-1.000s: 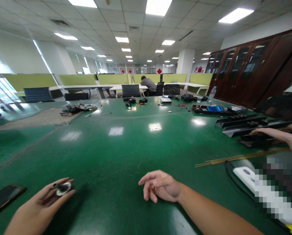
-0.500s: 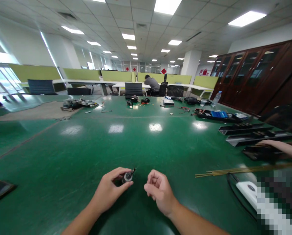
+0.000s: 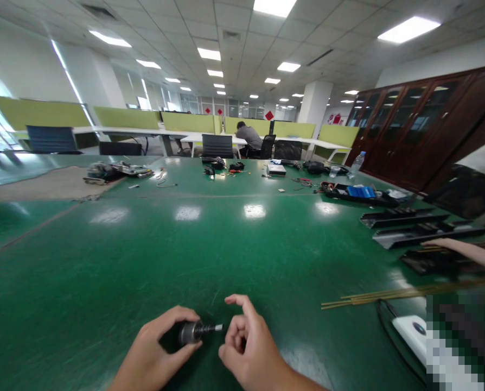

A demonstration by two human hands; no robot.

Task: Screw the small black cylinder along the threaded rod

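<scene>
a left hand (image 3: pixel 150 343) grips one dark cylindrical part (image 3: pixel 190 332) over one green table (image 3: pixel 185 250), its single shaft pointing toward a right hand (image 3: pixel 253 345) with index finger and thumb parted. at right, one co-worker's hand (image 3: pixel 450 245) reaches over the nearest of three black channels (image 3: pixel 423 235), near one clear bottle (image 3: pixel 357 164).

Bare left hand (image 3: pixel 148 347), bare right hand (image 3: pixel 254 347) (slender fingers (image 3: pixel 241 301)), right wrist (image 3: pixel 293 376) uncovered
</scene>
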